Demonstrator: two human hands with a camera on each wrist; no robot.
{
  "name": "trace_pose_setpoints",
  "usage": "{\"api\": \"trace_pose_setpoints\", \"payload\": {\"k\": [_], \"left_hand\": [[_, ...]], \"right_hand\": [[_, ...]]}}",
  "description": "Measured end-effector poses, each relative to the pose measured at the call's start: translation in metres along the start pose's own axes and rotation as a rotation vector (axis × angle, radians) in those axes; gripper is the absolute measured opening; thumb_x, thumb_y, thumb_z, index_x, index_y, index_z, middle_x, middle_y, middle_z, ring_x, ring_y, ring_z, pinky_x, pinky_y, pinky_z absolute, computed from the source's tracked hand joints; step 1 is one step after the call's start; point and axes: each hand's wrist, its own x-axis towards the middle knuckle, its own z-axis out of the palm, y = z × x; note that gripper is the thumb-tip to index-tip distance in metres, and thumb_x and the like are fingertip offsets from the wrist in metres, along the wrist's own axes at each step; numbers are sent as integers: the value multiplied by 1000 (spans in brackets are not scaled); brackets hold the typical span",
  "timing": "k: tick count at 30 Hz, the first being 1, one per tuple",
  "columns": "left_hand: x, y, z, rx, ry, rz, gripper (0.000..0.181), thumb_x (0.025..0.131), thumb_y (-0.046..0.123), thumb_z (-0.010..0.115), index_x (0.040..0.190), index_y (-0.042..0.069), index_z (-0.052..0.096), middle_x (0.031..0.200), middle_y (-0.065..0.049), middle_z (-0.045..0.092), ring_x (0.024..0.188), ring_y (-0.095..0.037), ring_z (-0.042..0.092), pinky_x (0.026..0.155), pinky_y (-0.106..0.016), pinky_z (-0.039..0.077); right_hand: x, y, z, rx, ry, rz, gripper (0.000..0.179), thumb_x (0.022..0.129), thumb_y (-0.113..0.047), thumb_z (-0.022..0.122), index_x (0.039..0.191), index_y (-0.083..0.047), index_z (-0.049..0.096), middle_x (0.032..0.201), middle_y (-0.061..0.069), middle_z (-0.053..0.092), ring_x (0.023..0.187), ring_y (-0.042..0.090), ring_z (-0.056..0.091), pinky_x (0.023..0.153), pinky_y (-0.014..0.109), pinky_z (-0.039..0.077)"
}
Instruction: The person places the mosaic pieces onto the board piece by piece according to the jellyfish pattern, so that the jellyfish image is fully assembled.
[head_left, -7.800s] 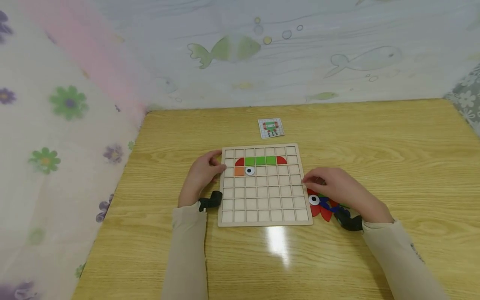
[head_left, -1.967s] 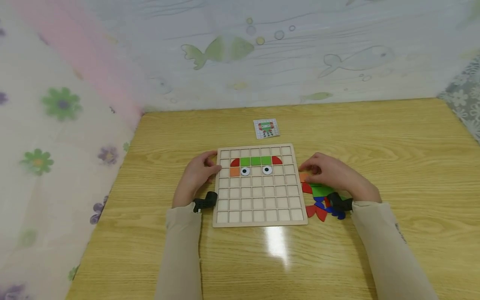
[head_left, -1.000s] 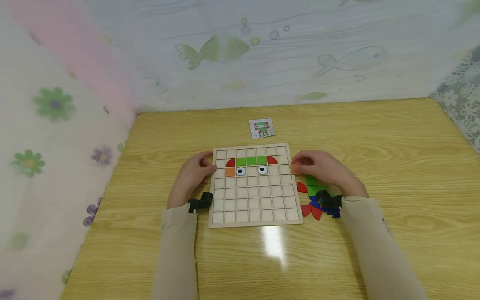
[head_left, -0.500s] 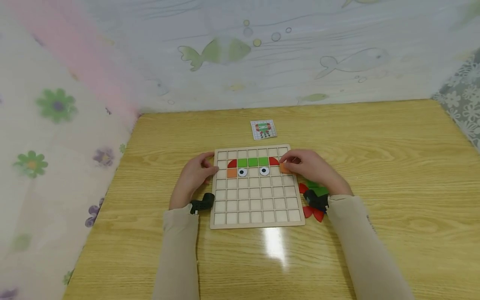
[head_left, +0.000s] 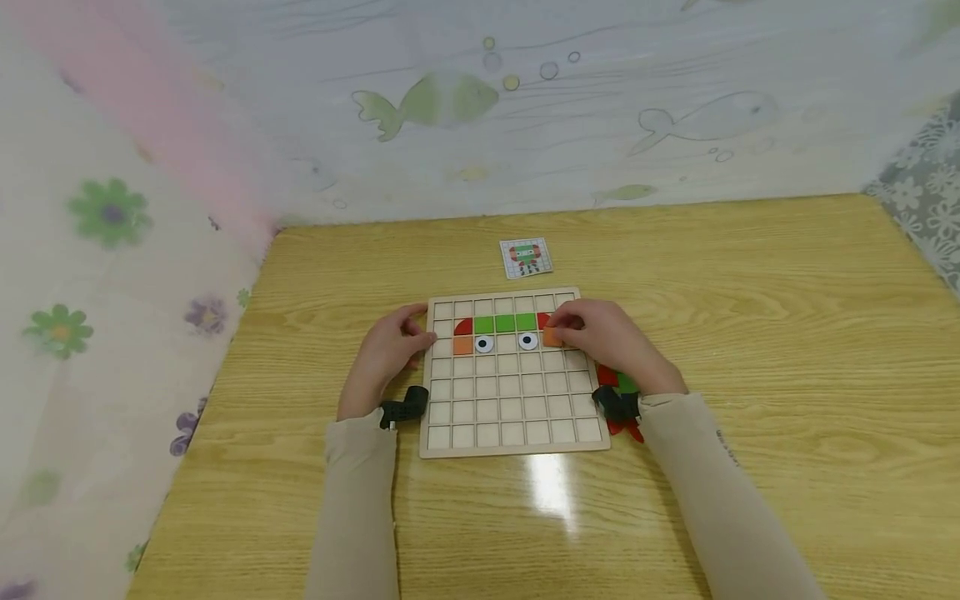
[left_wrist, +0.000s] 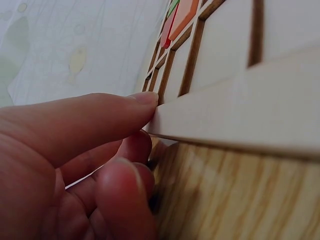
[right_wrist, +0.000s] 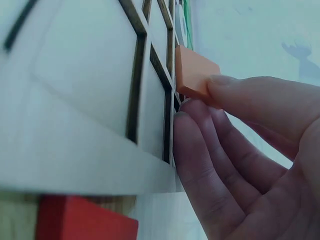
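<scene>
A square wooden grid board lies on the table. My left hand holds its left edge; in the left wrist view the thumb tip presses the rim, with curled fingers beside it. My right hand pinches an orange square tile between thumb and fingers, tilted close over the cell right of an eye disc. Three green squares lie in a row between two red quarter-rounds. Below them sit another orange square and a second eye disc.
A small picture card lies behind the board. Red pieces and green pieces lie by the board's right edge, partly hidden under the right wrist's black camera. A patterned wall covering rises behind the table.
The second eye disc has been added to the board. My right hand has since taken the orange tile from the loose pieces and moved left over the board. The left hand has stayed put.
</scene>
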Motion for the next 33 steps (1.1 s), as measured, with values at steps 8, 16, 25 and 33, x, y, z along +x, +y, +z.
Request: {"api": "trace_pose_setpoints", "payload": {"k": [8,16,25,33], "left_hand": [[0,-1,0,5,2,-7,53,84,23,62,133,22,42,92,-6,51,61,-22,53,54,-32,48],[-1,1,0,-10,3,4,53,84,22,63,133,21,42,93,-6,51,61,-22,53,54,-32,49],[-1,2,-1,-1,10,3,52,84,22,62,132,21,42,92,-5,51,61,-22,53,54,-31,48],[0,0,1,-26,7,2,52,84,22,63,132,21,43,92,-6,51,64,-21,52,54,-31,50]], "right_hand": [[1,-3,3,-32,-8,-5,12,86,-18,60,96,-16,66,92,-1,59,84,17,51,77,34,42],[0,-5,4,-74,-13,5,14,85,-18,61,97,-15,65,94,2,54,82,18,50,74,33,41],[0,-2,-2,-23,-23,-8,18,85,-21,61,102,-15,64,92,1,57,83,18,51,74,33,42],[-9,9,-18,2,-31,5,21,87,-24,57,106,-15,62,92,1,59,84,17,52,75,33,42]]}}
